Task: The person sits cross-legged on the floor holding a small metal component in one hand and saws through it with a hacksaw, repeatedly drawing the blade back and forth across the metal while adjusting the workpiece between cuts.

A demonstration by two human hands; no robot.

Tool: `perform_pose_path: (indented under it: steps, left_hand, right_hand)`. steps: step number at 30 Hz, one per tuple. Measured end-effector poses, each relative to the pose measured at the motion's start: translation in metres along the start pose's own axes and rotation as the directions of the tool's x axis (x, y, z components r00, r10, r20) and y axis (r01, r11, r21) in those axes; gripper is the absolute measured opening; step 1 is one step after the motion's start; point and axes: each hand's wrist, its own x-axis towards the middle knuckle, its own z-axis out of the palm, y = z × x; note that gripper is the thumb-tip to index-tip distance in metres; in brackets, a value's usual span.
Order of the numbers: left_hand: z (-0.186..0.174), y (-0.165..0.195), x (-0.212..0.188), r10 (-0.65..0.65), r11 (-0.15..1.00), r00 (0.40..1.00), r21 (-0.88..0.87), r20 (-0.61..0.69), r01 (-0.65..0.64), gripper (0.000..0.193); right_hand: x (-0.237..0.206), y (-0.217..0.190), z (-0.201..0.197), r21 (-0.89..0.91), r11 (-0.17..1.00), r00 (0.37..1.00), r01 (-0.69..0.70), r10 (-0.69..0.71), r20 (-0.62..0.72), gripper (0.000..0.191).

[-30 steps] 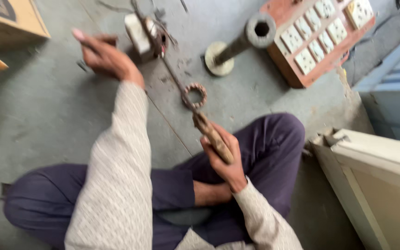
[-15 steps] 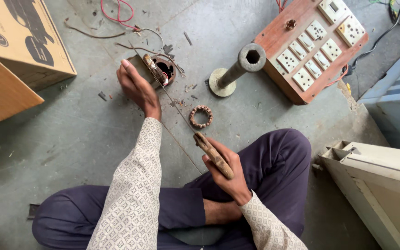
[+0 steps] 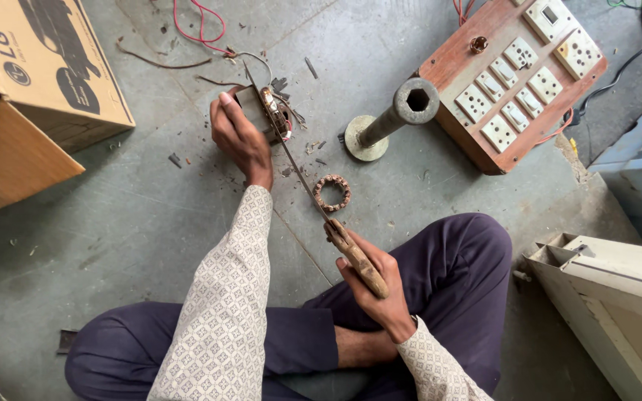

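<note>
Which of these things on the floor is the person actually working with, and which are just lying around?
In use:
- left hand gripping the small wired metal block
- right hand holding the wooden-handled long blade, whose tip reaches the block

Lying about:
- wound ring
- metal pipe stand
- wooden switchboard
- cardboard box
- red wire

Small metal motor block [image 3: 255, 110] with copper windings, upright on floor, long thin wooden-handled blade [image 3: 313, 197] slanting into it
</note>
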Motion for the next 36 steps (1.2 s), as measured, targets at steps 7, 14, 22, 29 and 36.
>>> perform_pose_path:
  steps: [7,14,22,29,36]
  left_hand:
    - [-0.005,0.004,0.010,-0.133,0.989,0.989,-0.052,0.060,0.136,0.046]
    - [0.016,0.006,0.027,-0.252,0.967,0.966,0.018,-0.063,0.253,0.056]
    - [0.024,0.015,0.024,-0.019,0.996,0.994,0.082,-0.110,0.028,0.049]
    - [0.030,0.013,0.029,0.037,0.987,0.995,0.161,-0.096,-0.021,0.047]
    - [0.030,0.003,0.022,0.029,0.989,0.997,0.148,-0.076,-0.017,0.044]
  right_hand:
    - [-0.008,0.005,0.010,0.047,0.987,0.987,-0.154,0.156,-0.042,0.051]
    - [-0.015,0.014,0.021,0.080,0.997,0.999,0.011,-0.007,-0.053,0.049]
    - [0.052,-0.007,0.048,-0.001,0.986,0.978,0.167,-0.166,-0.127,0.044]
    - [0.074,0.001,0.051,-0.179,0.956,0.962,0.233,-0.254,-0.102,0.037]
    - [0.014,-0.006,0.045,0.005,1.000,0.991,-0.006,0.007,-0.134,0.034]
